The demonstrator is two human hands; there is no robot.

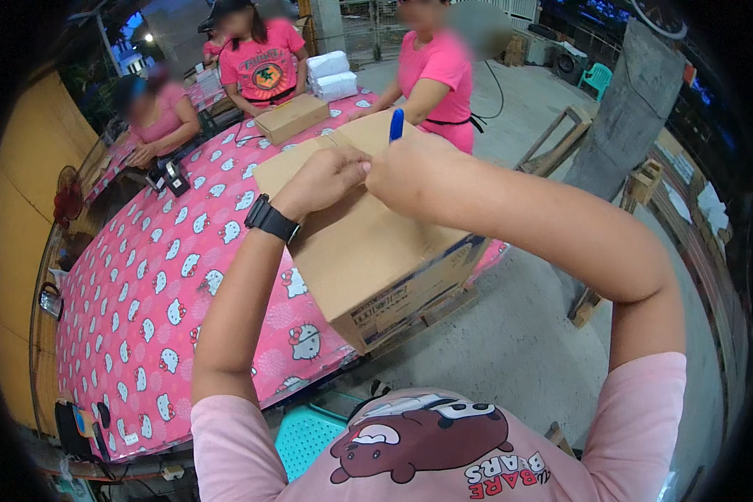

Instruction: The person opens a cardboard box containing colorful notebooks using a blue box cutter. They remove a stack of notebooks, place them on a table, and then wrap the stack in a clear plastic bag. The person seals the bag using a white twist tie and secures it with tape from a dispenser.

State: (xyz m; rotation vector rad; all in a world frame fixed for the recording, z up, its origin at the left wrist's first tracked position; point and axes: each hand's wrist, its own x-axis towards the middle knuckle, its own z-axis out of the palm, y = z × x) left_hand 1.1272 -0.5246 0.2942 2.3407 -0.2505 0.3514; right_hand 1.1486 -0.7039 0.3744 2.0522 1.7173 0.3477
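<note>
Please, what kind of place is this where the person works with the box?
Probably a small, informal packing area, half outdoors. A long table with a pink patterned cover holds cardboard boxes, other people in pink shirts work along it, and bare concrete floor lies beside it.

We count two cardboard boxes, the near one (368, 251) and the far one (291, 117), one blue pen (396, 124), one black watch (269, 218), two white bundles (331, 75), three other people (263, 58), and one green chair (596, 79).

The light is soft and even, with no hard shadows. Edges curve and go black at the corners. Far faces are blurry.
</note>
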